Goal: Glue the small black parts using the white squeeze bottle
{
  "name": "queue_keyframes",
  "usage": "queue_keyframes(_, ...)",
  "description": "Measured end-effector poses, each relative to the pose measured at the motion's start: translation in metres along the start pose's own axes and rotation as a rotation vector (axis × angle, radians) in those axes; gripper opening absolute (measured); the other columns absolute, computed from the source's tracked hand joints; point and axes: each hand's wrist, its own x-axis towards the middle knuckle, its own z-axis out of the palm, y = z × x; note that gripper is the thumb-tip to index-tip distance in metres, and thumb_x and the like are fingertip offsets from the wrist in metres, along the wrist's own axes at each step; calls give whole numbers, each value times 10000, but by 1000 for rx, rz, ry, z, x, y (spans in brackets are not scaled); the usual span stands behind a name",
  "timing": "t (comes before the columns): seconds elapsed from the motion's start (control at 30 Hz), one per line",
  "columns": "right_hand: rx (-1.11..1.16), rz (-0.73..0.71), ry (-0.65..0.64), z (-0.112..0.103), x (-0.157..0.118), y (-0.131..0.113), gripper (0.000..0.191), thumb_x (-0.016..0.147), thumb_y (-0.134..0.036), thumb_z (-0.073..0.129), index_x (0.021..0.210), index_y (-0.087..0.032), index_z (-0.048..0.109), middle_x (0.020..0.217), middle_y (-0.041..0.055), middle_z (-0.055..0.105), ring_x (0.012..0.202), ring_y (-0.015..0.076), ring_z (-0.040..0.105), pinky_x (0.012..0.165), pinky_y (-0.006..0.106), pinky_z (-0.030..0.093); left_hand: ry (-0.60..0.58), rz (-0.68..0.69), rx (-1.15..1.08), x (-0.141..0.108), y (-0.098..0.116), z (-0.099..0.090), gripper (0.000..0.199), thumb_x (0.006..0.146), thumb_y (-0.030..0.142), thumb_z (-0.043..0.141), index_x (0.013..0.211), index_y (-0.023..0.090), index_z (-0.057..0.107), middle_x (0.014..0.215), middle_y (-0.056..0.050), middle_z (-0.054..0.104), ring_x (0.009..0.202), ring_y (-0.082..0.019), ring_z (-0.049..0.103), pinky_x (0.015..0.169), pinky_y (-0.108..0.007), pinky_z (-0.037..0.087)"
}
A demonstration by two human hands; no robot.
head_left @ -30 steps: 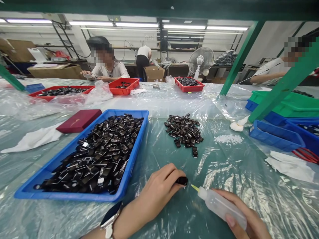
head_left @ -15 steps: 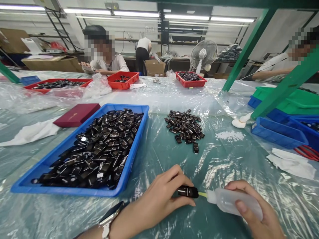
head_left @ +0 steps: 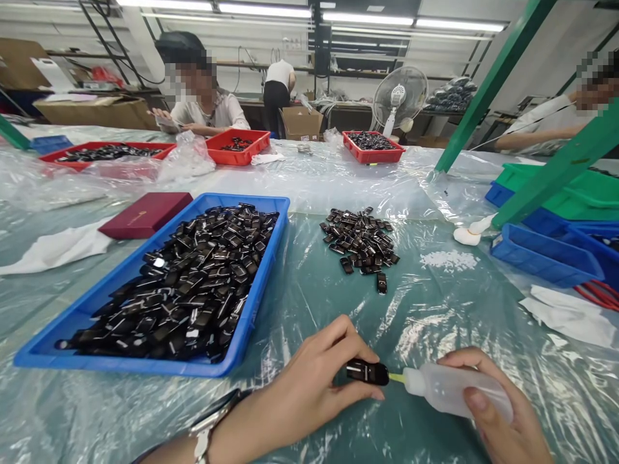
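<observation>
Between the thumb and fingers of my left hand (head_left: 319, 374) is a small glossy black plastic part (head_left: 368, 372), lying sideways just above the table. My right hand (head_left: 507, 406) is wrapped round a translucent squeeze bottle (head_left: 449, 388) with a white cap. Its thin yellowish nozzle (head_left: 397, 377) points left and meets, or nearly meets, the part's right end; contact is too fine to tell. Farther off lie a loose pile of similar black parts (head_left: 360, 238) and a little heap of small white pieces (head_left: 449, 260).
Left of my hands stands a blue tray (head_left: 258, 303) full of black parts, beside a maroon box (head_left: 147, 216). Blue bins (head_left: 544, 256) and a green slanted post (head_left: 541, 174) are at right. Across the plastic-covered table are red trays (head_left: 374, 154) and a seated co-worker (head_left: 203, 109).
The view has shifted slightly, so the background sits a little differently. Both hands keep their hold, with the nozzle still at the part's end.
</observation>
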Motion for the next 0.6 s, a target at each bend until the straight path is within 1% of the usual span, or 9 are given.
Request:
queue_keyframes(0.27, -104, -45, -20, -5, 3, -3, 558, 526, -819, 726, 705, -291, 685, 744, 21, 553, 628, 166, 483, 527, 205, 417, -8, -1, -1, 1, 2, 0, 190, 945, 366, 640, 1094, 276, 564, 1033, -8, 484, 856, -150, 531, 613, -243, 400)
queue_keyframes(0.47, -121, -58, -41, -5, 2, -10, 531, 560, -812, 715, 678, -296, 681, 692, 10, 545, 582, 140, 470, 507, 180, 395, -26, -6, -53, -1, 8, -2, 191, 947, 371, 634, 1100, 275, 570, 1044, -13, 487, 856, -144, 531, 549, -217, 405)
queue_keyframes(0.6, -149, -79, -58, -6, 3, -13, 526, 579, -808, 709, 674, -291, 686, 697, 9, 552, 592, 140, 484, 508, 181, 385, -26, -5, -61, -1, 7, -2, 184, 947, 366, 637, 1094, 277, 570, 1053, -13, 490, 865, -141, 530, 525, -202, 399)
